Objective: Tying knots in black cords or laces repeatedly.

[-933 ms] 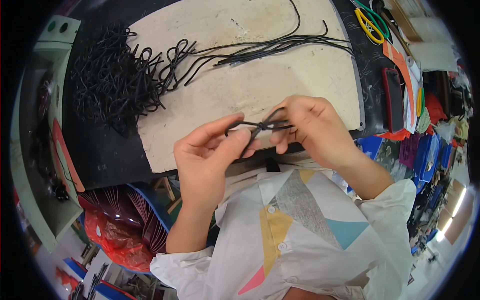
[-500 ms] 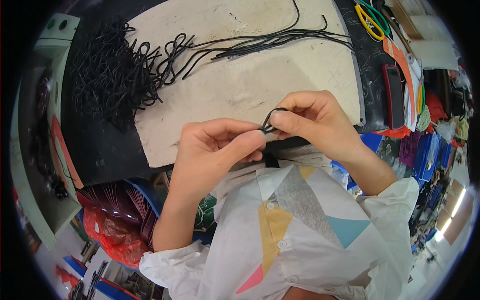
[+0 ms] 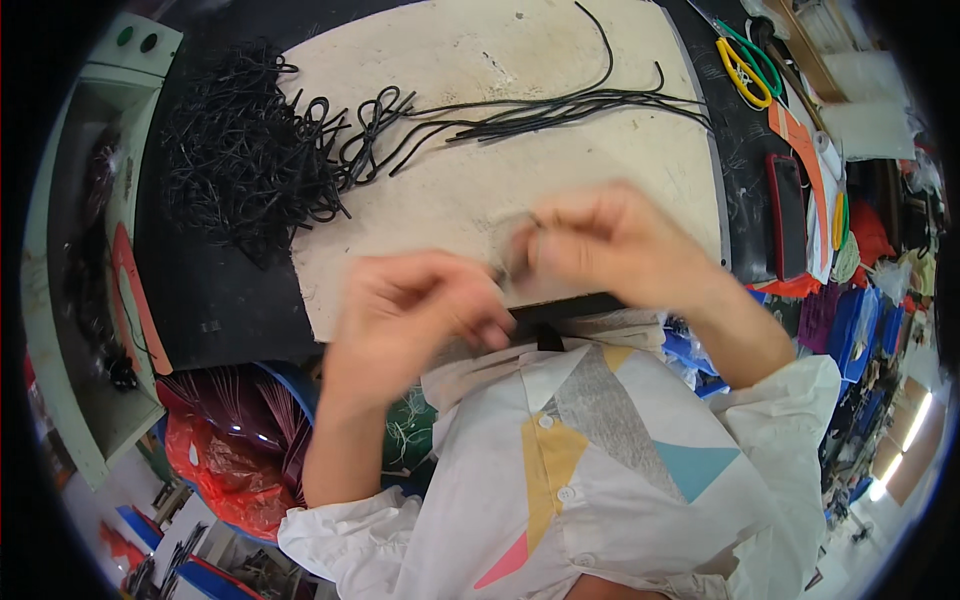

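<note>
Both hands are smeared by motion above the near edge of the cream board. A thin black cord, faint and blurred, spans the small gap between them. My left hand is closed, its thumb and fingertips at one end of this cord. Closed as well, my right hand pinches the cord's other part a little higher and to the right. The exact shape of the loop is lost in the blur. Beyond my left hand lies a tangled heap of black cords, some of them knotted in loops.
Several straight black cords lie across the far part of the board. At the right are yellow-and-green-handled scissors, a red-cased phone and an orange strip. A red plastic bag hangs below the table's left side.
My hands have drawn slightly apart, the left one moving a little down and left, and are now blurred. The board and cords appear shifted slightly right and down in view.
</note>
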Available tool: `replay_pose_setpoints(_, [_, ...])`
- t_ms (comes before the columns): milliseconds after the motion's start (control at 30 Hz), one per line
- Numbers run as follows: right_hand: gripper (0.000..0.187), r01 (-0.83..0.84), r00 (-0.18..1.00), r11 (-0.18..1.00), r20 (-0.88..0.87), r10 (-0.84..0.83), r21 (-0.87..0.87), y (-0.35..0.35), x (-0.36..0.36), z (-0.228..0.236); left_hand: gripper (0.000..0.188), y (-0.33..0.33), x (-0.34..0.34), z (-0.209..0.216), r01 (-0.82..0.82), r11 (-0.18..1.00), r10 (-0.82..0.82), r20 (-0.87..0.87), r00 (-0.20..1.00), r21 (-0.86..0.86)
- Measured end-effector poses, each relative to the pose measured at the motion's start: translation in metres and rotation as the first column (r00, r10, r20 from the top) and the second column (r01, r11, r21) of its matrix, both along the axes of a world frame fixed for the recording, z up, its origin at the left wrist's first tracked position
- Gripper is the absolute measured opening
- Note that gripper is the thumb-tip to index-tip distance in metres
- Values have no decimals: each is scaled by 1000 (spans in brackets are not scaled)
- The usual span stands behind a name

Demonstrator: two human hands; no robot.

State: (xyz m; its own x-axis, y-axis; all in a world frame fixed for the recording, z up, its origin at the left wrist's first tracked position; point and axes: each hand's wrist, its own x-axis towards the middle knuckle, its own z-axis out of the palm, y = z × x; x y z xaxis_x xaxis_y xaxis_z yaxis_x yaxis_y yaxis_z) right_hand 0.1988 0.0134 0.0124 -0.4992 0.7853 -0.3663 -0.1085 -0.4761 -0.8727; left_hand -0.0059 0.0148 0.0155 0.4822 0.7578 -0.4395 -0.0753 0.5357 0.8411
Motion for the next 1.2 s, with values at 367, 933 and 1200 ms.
replay_pose_setpoints(367, [7, -468, 571, 200, 467, -675, 861, 76, -8, -35, 29, 52, -2, -6, 547, 162, 664, -501, 555, 821])
replay_pose_setpoints(933, [20, 58, 830, 456, 211, -516, 888, 49, -7, -2, 13, 42, 21, -6, -370, 927, 363, 383, 849, -59])
replay_pose_setpoints(1200, [13, 242, 904, 651, 77, -421, 719, 23, -11, -3, 23, 28, 38, -8, -361, 921, 386, 468, 795, -146])
